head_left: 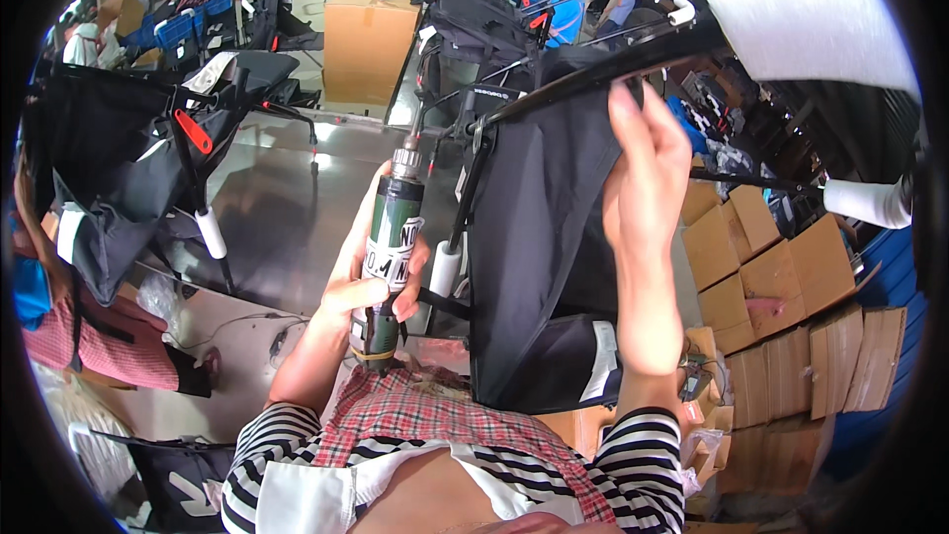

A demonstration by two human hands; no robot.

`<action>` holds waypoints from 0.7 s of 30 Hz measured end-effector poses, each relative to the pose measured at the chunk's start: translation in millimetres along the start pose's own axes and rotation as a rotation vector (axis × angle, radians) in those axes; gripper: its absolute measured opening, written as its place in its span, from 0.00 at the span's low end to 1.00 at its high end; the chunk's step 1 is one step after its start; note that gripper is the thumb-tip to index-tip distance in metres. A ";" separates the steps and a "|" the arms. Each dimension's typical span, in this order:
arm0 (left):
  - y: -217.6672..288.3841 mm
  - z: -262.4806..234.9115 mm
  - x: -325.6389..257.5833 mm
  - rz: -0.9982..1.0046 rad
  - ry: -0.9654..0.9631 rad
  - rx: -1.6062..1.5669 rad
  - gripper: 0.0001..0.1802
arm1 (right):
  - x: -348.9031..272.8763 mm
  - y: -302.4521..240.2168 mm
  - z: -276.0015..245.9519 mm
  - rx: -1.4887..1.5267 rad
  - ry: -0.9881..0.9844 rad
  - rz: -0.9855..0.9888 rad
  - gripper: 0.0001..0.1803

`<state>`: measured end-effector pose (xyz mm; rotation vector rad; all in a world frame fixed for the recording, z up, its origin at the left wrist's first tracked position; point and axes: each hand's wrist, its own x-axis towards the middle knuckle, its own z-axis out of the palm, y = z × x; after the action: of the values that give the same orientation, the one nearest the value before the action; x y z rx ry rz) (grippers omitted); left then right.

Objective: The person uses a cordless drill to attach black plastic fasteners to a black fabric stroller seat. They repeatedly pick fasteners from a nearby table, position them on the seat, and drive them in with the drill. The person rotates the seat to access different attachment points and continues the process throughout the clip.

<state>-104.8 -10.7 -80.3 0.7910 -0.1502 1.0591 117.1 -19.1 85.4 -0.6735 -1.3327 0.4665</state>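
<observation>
My left hand is wrapped round a green inline power screwdriver, held upright with its metal chuck and bit pointing away from me. Just right of it, black fabric hangs from a dark frame tube of what looks like a folding stroller or chair. Close under that tube, my right hand is raised, fingertips pinched together at the fabric's top edge. Whatever lies between those fingers is too blurred to make out. A white-wrapped leg of the frame stands beside the screwdriver.
A metal-topped table lies ahead, with another black fabric frame at its left, where a person in a pink checked garment stands. Cardboard boxes are stacked on the right. Beyond the table are a tall carton and a worker in blue.
</observation>
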 end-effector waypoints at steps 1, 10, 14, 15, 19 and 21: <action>-0.2 -0.3 2.4 0.004 -0.020 0.006 0.64 | -2.2 -0.3 -6.9 -0.227 0.020 -0.073 0.13; 7.7 2.6 -1.3 0.025 -0.029 0.029 0.66 | 20.0 10.3 -42.5 -0.384 0.315 -0.251 0.14; 9.8 1.3 -3.0 0.011 -0.043 0.031 0.65 | 28.1 -10.8 -48.0 -0.504 0.359 -0.109 0.13; 8.8 0.4 -3.2 0.013 -0.060 0.026 0.64 | 37.7 -5.8 -37.1 -0.490 0.327 -0.311 0.13; 11.4 2.7 -4.7 0.043 -0.016 0.021 0.66 | 24.3 -5.8 3.0 -0.406 0.056 -0.269 0.12; 13.1 5.5 -4.6 0.042 0.005 0.054 0.67 | 18.5 -7.4 2.7 -0.395 0.036 -0.241 0.13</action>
<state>-116.6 -14.3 -71.8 0.8367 -0.1355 1.1088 117.5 -11.7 104.1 -0.8259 -1.4648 -0.0071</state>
